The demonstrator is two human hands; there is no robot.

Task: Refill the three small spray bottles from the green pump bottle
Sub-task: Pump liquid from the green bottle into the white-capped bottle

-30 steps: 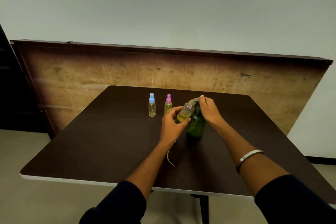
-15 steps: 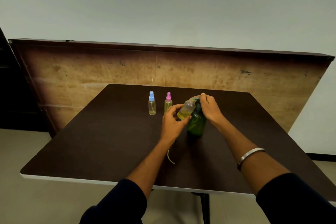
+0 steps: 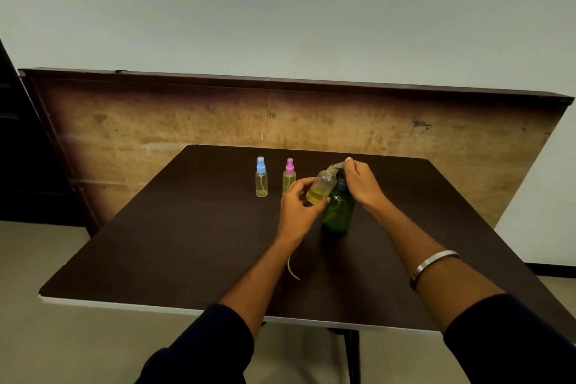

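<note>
1. The green pump bottle (image 3: 338, 209) stands upright on the dark bench (image 3: 187, 227), right of its centre.
2. The right hand (image 3: 361, 184) sits on top of the pump bottle; its fingers (image 3: 349, 162) are curled over the pump head and nozzle (image 3: 338, 168), which points left.
3. The left hand (image 3: 299, 206) holds an uncapped spray bottle (image 3: 321, 187), tilted with its open neck up against the nozzle; the fingers are wrapped round its lower half, thumb on the near side.
4. This tilted bottle holds yellowish liquid pooled in its lower part; the upper part looks clear.
5. Two more small spray bottles stand upright on the bench to the left of the hands: the blue-capped bottle (image 3: 261, 177) farthest left, the pink-capped bottle (image 3: 289, 176) just beside it and close behind the left hand.
6. Both capped bottles show pale yellow liquid; the pink one looks fuller.
7. A thin pale dip tube (image 3: 292, 271) lies curved on the bench near the left forearm; whatever it joins is hidden by the arm.
8. A metal bangle (image 3: 433, 262) circles the right wrist, and both arms end in dark sleeves (image 3: 202, 349).
9. Behind the bench leans a worn wooden board (image 3: 156, 121) against a pale wall (image 3: 280, 9).
</note>
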